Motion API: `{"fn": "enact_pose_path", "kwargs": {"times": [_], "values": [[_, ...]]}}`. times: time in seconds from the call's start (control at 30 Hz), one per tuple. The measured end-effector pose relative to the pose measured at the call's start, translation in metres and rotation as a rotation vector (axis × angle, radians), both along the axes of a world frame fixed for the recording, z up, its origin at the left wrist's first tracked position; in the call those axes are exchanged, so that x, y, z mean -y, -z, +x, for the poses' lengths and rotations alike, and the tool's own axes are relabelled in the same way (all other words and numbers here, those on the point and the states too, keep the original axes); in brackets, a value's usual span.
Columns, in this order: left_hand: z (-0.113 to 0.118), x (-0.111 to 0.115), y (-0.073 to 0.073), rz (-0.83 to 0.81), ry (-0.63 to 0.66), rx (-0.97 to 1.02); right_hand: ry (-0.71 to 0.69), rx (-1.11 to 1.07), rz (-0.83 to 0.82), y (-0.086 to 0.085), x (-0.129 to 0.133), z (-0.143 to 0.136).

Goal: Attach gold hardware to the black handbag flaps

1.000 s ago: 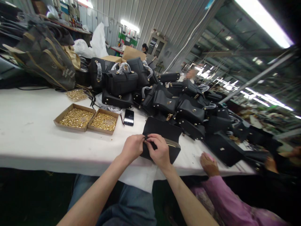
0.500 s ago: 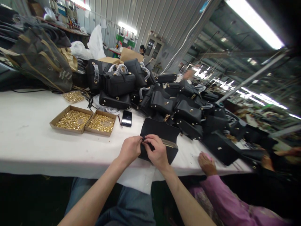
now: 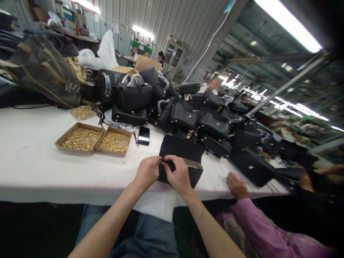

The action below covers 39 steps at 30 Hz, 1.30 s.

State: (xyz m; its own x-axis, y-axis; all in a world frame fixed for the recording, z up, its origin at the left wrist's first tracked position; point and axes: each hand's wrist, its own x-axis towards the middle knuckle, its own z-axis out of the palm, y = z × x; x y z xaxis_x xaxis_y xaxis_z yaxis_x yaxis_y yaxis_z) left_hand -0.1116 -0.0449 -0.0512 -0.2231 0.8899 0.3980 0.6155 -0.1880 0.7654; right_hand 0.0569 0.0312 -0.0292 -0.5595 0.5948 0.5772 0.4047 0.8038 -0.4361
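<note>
A black bag (image 3: pixel 182 149) lies with its flap folded back on the white table, near the front edge. At the bag's left end, my left hand (image 3: pixel 147 171) is closed, its fingertips pinching the black edge. My right hand (image 3: pixel 177 172) is beside it, thumb and forefinger pressed on the same edge from the right. The fingertips of both hands nearly touch, and any small part between them is hidden. Behind my right hand, a pale strip shows along the bag's opening.
Two cardboard trays (image 3: pixel 60 142) (image 3: pixel 124 154) of small gold pieces sit left, beside a phone (image 3: pixel 144 136). Black handbags (image 3: pixel 135 96) are piled behind. At the right, a person's hand (image 3: pixel 236 185) in a pink sleeve rests on the white table (image 3: pixel 32 165).
The whole view has shifted slightly. Both hands keep their hold at the bag's left end, with only a small change at the fingertips.
</note>
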Motion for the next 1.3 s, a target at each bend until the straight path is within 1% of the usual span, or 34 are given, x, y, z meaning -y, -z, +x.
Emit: {"fn": "enact_pose_path", "kwargs": {"times": [0.17, 0.27, 0.43, 0.57, 0.73, 0.83, 0.93, 1.03, 1.13, 1.2, 1.3], "values": [[0.0, 0.002, 0.0, -0.002, 0.01, 0.015, -0.036, 0.073, -0.058, -0.008, -0.003, 0.001], [-0.001, 0.002, -0.001, -0.003, 0.022, 0.025, -0.065, 0.066, -0.07, -0.013, -0.002, 0.0], [-0.004, 0.003, -0.001, -0.005, 0.059, 0.043, -0.078, 0.043, -0.089, -0.017, -0.001, -0.001], [-0.005, 0.004, -0.001, -0.009, 0.065, 0.055, -0.091, 0.055, -0.088, -0.017, 0.001, -0.003], [-0.002, 0.004, 0.001, -0.006, 0.067, 0.082, -0.071, 0.067, -0.046, -0.012, 0.004, -0.006], [-0.002, 0.004, 0.001, -0.003, 0.067, 0.109, -0.081, 0.057, -0.023, -0.009, 0.006, -0.007], [-0.002, 0.005, 0.002, -0.004, 0.064, 0.133, -0.096, 0.055, -0.042, -0.01, 0.005, -0.004], [-0.002, 0.007, 0.003, -0.006, 0.061, 0.157, -0.107, 0.109, -0.082, -0.017, 0.001, 0.004], [0.001, 0.01, 0.006, -0.006, 0.042, 0.194, -0.048, 0.175, -0.095, -0.027, -0.002, 0.012], [0.004, 0.012, 0.009, -0.007, 0.009, 0.221, -0.033, 0.21, -0.093, -0.034, -0.004, 0.014], [0.008, 0.012, 0.014, -0.008, -0.034, 0.249, -0.114, 0.239, -0.101, -0.041, -0.006, 0.012]]}}
